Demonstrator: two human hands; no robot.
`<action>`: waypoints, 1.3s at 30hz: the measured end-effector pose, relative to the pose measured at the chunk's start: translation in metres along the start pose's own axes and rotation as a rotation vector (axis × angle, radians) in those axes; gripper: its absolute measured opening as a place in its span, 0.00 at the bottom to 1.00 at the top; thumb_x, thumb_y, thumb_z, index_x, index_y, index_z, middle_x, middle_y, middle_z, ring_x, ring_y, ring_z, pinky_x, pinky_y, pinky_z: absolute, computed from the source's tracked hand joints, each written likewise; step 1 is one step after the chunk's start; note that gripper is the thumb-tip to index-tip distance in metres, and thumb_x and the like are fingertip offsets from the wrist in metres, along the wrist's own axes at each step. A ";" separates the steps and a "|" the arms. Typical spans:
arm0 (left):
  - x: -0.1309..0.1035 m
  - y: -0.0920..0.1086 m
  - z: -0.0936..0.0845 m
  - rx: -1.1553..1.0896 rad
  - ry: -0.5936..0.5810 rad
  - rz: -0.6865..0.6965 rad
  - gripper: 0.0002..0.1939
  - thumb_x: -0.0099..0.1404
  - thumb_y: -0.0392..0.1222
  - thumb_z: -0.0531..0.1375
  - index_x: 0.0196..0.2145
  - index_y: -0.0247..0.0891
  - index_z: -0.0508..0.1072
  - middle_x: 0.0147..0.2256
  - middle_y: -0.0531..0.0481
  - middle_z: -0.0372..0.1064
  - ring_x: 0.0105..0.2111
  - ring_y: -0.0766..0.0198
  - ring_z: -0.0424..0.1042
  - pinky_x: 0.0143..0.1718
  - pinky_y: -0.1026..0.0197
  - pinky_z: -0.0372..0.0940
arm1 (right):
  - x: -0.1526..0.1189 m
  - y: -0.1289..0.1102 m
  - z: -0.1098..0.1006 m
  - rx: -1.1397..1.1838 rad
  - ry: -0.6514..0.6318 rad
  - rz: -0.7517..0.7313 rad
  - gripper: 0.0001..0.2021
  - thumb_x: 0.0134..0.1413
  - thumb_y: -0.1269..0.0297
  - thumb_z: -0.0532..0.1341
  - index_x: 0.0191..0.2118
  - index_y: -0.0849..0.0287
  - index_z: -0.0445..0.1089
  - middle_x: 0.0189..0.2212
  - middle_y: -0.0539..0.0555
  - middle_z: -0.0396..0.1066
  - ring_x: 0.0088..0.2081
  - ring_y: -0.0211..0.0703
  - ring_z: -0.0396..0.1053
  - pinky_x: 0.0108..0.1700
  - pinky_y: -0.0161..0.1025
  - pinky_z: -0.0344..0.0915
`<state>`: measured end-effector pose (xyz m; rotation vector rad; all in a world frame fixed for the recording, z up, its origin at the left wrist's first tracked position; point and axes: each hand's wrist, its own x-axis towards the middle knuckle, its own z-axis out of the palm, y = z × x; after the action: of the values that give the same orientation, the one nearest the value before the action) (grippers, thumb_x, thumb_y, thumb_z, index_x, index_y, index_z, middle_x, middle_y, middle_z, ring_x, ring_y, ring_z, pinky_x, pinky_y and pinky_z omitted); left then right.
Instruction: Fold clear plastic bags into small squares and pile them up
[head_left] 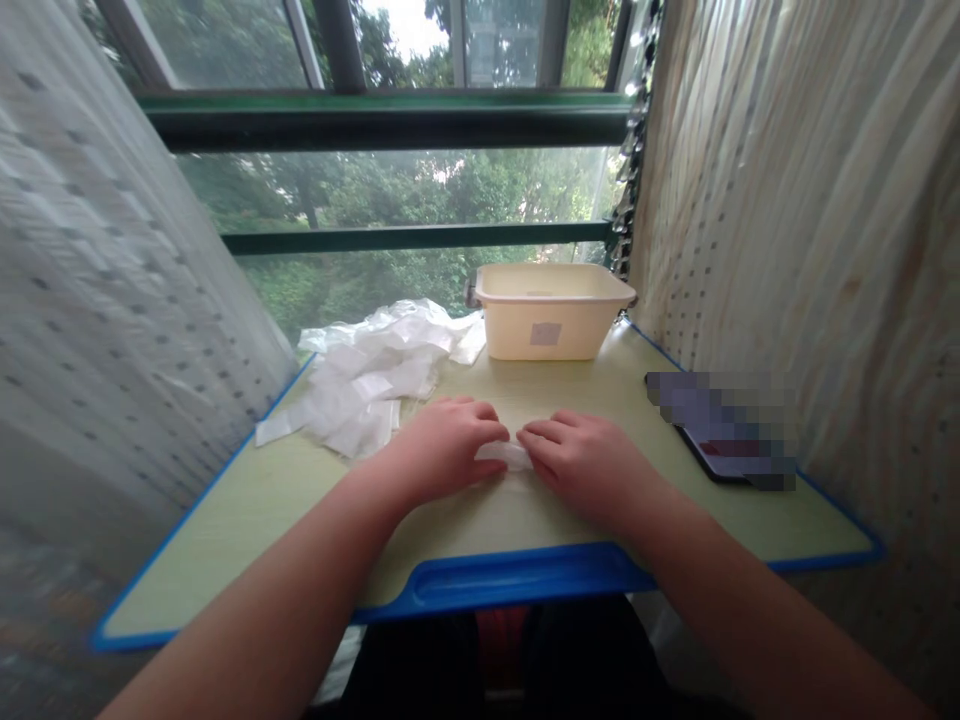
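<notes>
A small whitish translucent piece, like a folded or rolled plastic bag (513, 456), lies low over the middle of the table between my hands. My left hand (454, 447) has its thumb and fingers closed round the left end. At the right end, my right hand (574, 455) holds it with bent fingers, the thumb mostly hidden. A loose heap of white plastic bags (375, 375) spreads over the table's back left, just beyond my left hand.
A cream plastic bin (551, 312) stands at the back of the table (247, 535), by the window. A dark phone (720, 430), partly blurred, lies at the right. Curtains hang on both sides. The near edge has a blue tray groove (525, 580).
</notes>
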<state>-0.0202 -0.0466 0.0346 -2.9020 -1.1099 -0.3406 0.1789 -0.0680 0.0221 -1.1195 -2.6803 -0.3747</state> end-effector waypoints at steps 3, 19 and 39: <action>0.002 0.002 0.002 0.084 -0.017 0.025 0.06 0.59 0.40 0.56 0.34 0.40 0.72 0.33 0.49 0.68 0.33 0.62 0.66 0.36 0.60 0.59 | -0.002 -0.001 0.003 -0.021 0.019 -0.006 0.12 0.56 0.70 0.51 0.43 0.62 0.69 0.37 0.58 0.71 0.37 0.44 0.64 0.39 0.40 0.58; -0.010 0.019 0.001 0.300 -0.047 -0.062 0.04 0.58 0.32 0.55 0.30 0.38 0.69 0.33 0.47 0.67 0.33 0.61 0.67 0.32 0.61 0.62 | -0.020 -0.001 0.009 -0.009 0.021 -0.091 0.16 0.54 0.73 0.54 0.48 0.63 0.66 0.48 0.61 0.66 0.43 0.47 0.64 0.44 0.44 0.61; -0.049 0.012 0.005 -0.030 0.027 -0.138 0.09 0.62 0.37 0.50 0.32 0.38 0.70 0.41 0.47 0.70 0.38 0.62 0.69 0.40 0.60 0.63 | -0.023 -0.016 0.005 0.061 0.111 -0.145 0.12 0.57 0.69 0.49 0.38 0.63 0.70 0.35 0.61 0.70 0.38 0.44 0.63 0.40 0.41 0.58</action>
<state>-0.0467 -0.0877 0.0207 -2.8434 -1.3158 -0.4011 0.1830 -0.0925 0.0088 -0.8640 -2.6631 -0.3657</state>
